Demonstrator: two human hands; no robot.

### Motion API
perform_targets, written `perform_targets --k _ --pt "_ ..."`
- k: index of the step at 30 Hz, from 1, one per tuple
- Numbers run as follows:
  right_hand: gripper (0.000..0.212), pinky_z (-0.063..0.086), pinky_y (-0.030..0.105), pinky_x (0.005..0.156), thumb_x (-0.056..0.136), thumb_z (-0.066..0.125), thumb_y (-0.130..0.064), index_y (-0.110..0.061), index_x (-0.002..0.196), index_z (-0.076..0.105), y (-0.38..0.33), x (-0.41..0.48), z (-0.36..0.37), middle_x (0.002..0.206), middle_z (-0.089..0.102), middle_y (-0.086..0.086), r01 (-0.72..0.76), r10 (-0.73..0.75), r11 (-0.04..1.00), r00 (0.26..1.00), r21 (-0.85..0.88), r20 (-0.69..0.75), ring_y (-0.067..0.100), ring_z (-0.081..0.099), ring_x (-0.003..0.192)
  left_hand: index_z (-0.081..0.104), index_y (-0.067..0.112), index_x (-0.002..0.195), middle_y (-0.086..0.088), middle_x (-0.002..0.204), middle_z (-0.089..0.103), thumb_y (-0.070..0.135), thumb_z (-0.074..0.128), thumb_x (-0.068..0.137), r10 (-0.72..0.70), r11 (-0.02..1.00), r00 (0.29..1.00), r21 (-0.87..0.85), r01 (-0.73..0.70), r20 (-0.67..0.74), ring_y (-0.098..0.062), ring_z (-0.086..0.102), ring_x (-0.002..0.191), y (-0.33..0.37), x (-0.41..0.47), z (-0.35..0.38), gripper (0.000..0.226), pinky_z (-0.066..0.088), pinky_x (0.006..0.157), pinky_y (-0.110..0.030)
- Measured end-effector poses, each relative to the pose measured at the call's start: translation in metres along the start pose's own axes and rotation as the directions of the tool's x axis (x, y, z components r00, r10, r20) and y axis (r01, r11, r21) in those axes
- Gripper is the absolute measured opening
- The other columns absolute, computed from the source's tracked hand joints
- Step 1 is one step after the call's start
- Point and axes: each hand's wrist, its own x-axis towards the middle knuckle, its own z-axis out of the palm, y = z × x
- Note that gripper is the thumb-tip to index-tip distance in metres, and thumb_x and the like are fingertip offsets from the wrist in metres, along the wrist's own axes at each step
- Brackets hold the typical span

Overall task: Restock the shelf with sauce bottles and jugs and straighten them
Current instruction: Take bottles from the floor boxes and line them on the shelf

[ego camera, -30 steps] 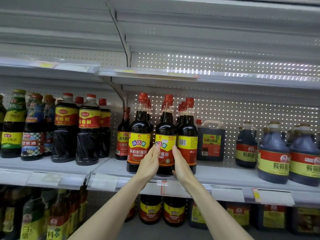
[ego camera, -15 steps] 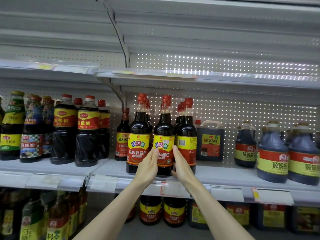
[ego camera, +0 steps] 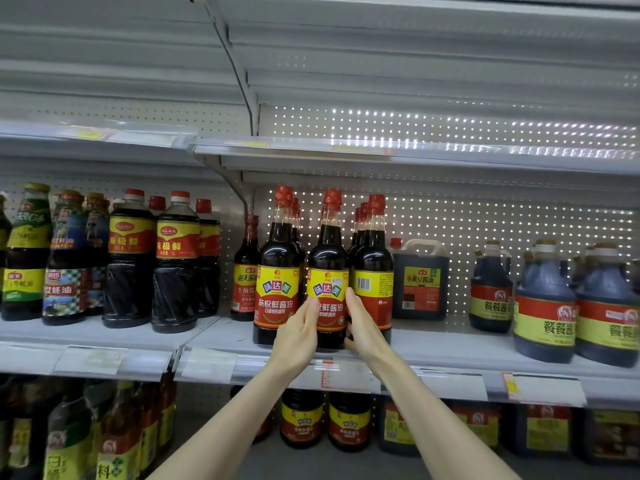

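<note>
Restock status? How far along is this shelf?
Done: the left front bottle stands upright, label forward. In hand: the middle bottle, label nearly forward, held between left hand and right hand. Left: the right front bottle shows its barcode and likely needs turning; bare shelf by the square jug could take stock.

Light is shining through the perforated back panel (ego camera: 485,230) right of the grey upright post (ego camera: 254,116). An upper shelf (ego camera: 415,150) is extending either side of the post; clear price rails (ego camera: 114,362) are running below it.
</note>
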Motion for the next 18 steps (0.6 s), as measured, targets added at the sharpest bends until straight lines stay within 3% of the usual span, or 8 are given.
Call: perform_targets --k 4,7,9,11,13,15,18 --pt "0.051 0.034 0.039 0.110 0.099 0.026 -0.056 -0.035 0.145 0.032 -0.003 -0.001 0.000 0.125 0.049 -0.014 0.001 -0.001 1.000 1.000 0.003 -0.017 0.006 0.045 0.118 0.044 0.024 0.141 0.013 0.129 0.056 0.045 0.028 0.101 -0.005 1.000 1.000 -0.027 0.005 0.003 -0.001 0.050 0.116 0.000 0.001 0.000 0.048 0.037 0.090 -0.012" --pt "0.051 0.035 0.037 0.109 0.101 0.028 -0.052 -0.031 0.147 0.031 -0.005 -0.007 -0.001 0.127 0.047 -0.011 0.011 -0.012 1.000 1.000 -0.023 -0.028 0.007 0.043 0.119 0.049 0.019 0.136 0.008 0.123 0.058 0.039 0.031 0.102 -0.009 1.000 0.998 -0.009 0.009 -0.063 -0.003 0.053 0.110 -0.002 -0.003 0.004 0.043 0.041 0.084 -0.011" --pt "0.043 0.040 0.028 0.098 0.102 0.030 -0.046 -0.029 0.141 0.037 -0.009 -0.014 -0.007 0.119 0.048 -0.012 0.058 -0.061 0.997 0.995 -0.041 -0.081 0.006 0.047 0.111 0.050 0.016 0.134 0.003 0.124 0.057 0.038 0.035 0.102 -0.010 0.999 0.989 0.036 0.015 -0.149 -0.009 0.052 0.112 -0.002 -0.005 0.007 0.042 0.045 0.091 -0.021" --pt "0.037 0.044 0.028 0.095 0.103 0.033 -0.041 -0.024 0.134 0.044 -0.012 -0.021 -0.020 0.116 0.052 -0.010 0.097 -0.108 0.993 0.976 -0.066 -0.190 0.009 0.052 0.110 0.053 0.016 0.130 0.003 0.121 0.057 0.035 0.039 0.102 0.001 0.999 0.982 0.048 0.008 -0.188 -0.011 0.052 0.113 0.003 -0.009 0.013 0.037 0.043 0.094 -0.025" --pt "0.033 0.046 0.036 0.100 0.102 0.038 -0.039 -0.022 0.127 0.051 -0.011 -0.024 -0.037 0.116 0.058 -0.007 0.117 -0.146 0.987 0.944 -0.113 -0.296 0.016 0.056 0.114 0.058 0.017 0.120 0.004 0.113 0.060 0.031 0.041 0.102 0.013 1.000 0.984 -0.001 -0.014 -0.180 -0.010 0.055 0.107 0.009 -0.011 0.023 0.029 0.043 0.087 -0.022" --pt "0.028 0.048 0.035 0.096 0.102 0.040 -0.037 -0.022 0.121 0.054 -0.009 -0.025 -0.050 0.114 0.060 -0.005 0.118 -0.161 0.982 0.931 -0.148 -0.327 0.017 0.056 0.113 0.058 0.016 0.117 0.003 0.110 0.062 0.028 0.042 0.102 0.009 0.998 0.986 -0.056 -0.018 -0.166 -0.006 0.056 0.099 0.018 -0.012 0.036 0.025 0.044 0.079 -0.018" --pt "0.037 0.046 0.028 0.090 0.101 0.043 -0.036 -0.019 0.134 0.048 -0.006 -0.025 -0.065 0.123 0.058 0.000 0.087 -0.139 0.980 0.942 -0.177 -0.306 0.016 0.055 0.115 0.051 0.016 0.131 0.008 0.117 0.056 0.028 0.039 0.103 -0.033 0.993 0.993 -0.116 0.019 -0.116 -0.001 0.051 0.100 0.028 -0.011 0.057 0.033 0.040 0.075 -0.011"
